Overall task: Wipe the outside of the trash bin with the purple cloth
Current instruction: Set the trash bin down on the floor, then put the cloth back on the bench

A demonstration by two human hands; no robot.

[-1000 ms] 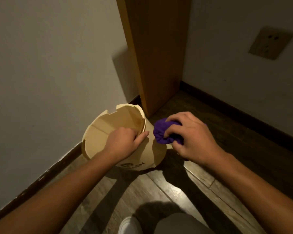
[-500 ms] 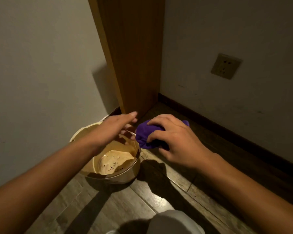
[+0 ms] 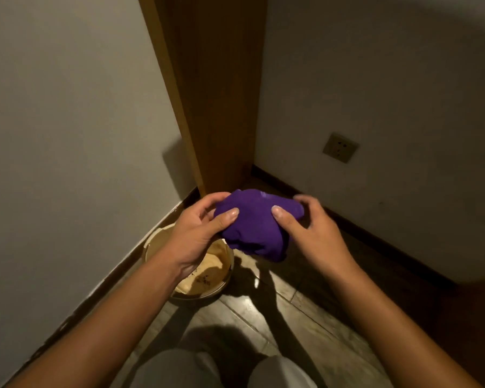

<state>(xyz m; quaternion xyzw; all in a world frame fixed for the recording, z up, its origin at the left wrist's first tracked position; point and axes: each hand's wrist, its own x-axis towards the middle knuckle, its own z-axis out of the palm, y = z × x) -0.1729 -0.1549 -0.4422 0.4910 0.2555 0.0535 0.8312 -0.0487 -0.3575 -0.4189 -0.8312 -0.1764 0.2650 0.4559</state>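
Note:
The purple cloth (image 3: 254, 224) is bunched up in the air, gripped from both sides. My left hand (image 3: 199, 233) pinches its left edge with thumb on top. My right hand (image 3: 310, 232) holds its right edge the same way. The beige trash bin (image 3: 221, 284) stands upright on the floor beneath my left hand, against the left wall. Its open top faces me, with dark specks inside; my left wrist hides part of its rim. Neither hand touches the bin.
A wooden door frame (image 3: 213, 93) stands in the corner behind the cloth. White walls with a dark baseboard (image 3: 375, 233) close in on the left and right. A wall socket (image 3: 340, 147) is on the right wall. My knees (image 3: 221, 368) are at the bottom edge.
The bin went from tilted in my left hand to standing upright on the floor. My left hand let go of it and joined my right hand on the cloth, which rose above the bin.

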